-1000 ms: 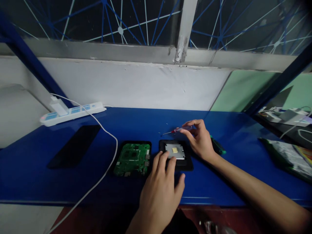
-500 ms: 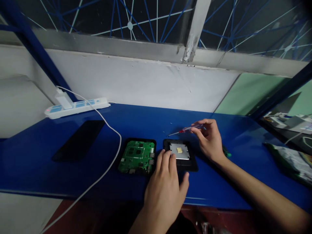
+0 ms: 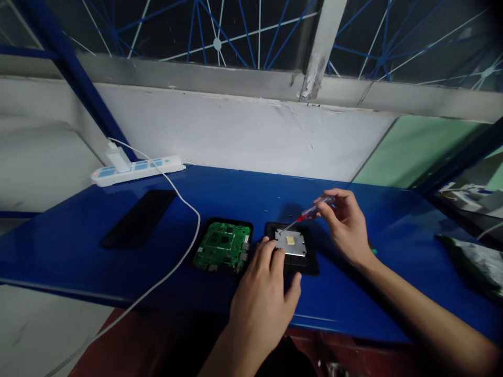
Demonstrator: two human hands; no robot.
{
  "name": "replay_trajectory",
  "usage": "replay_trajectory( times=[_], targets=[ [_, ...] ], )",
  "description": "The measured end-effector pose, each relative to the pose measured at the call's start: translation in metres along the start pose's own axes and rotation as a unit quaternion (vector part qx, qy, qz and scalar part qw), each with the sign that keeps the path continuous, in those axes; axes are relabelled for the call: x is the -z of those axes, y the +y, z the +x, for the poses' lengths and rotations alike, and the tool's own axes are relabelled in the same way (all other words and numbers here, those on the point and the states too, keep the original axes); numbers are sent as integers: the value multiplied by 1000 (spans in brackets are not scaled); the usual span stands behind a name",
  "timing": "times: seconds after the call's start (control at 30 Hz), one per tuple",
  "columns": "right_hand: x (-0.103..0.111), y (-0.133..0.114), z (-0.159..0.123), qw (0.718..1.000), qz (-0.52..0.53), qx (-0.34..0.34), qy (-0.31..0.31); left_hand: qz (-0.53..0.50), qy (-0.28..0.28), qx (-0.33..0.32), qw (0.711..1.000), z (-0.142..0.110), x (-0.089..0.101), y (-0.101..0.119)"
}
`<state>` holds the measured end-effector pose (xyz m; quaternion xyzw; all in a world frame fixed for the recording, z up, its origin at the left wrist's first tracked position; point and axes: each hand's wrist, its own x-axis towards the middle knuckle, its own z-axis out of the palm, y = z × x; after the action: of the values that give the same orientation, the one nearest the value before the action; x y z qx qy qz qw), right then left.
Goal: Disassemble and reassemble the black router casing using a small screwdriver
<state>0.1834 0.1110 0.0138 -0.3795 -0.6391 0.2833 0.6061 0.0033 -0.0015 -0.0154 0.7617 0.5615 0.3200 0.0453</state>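
My right hand [image 3: 348,225] grips a screwdriver [image 3: 313,209] with a clear purple handle and a red collar. Its shaft slants down to the left, and the tip is at the upper left corner of a silver metal plate [image 3: 296,249]. That plate, with a yellowish square pad [image 3: 290,240] on it, lies in a black plastic cover [image 3: 312,266]. Fingers stretched out, my left hand [image 3: 263,298] rests at the cover's left edge and holds nothing. Just left of it, a green circuit board [image 3: 220,246] sits in a black case half.
Several tiny screws [image 3: 266,211] lie behind the cover. A dark flat panel [image 3: 138,219] is at the left, near a white power strip [image 3: 151,166]. A white cable [image 3: 192,235] crosses the blue table [image 3: 220,180]. A shiny packet [image 3: 471,259] lies far right.
The screwdriver has moved from the tabletop behind the cover onto the metal plate's corner. My left hand stays at the cover. The view has shifted slightly.
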Motion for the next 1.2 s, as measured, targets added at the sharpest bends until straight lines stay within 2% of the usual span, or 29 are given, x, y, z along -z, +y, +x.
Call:
replay_trajectory(
  times=[0.13, 0.57, 1.2],
  targets=[
    [-4, -3, -4, 1000, -5, 7, -21, -6, -4, 2, 1000, 0, 1, 0],
    [-5, -4, -5, 1000, 13, -8, -8, -12, -5, -18, 1000, 2, 4, 0],
    [-6, -5, -8, 999, 29, 3, -28, 11, -27, -24, 999, 4, 3, -1]
  ],
)
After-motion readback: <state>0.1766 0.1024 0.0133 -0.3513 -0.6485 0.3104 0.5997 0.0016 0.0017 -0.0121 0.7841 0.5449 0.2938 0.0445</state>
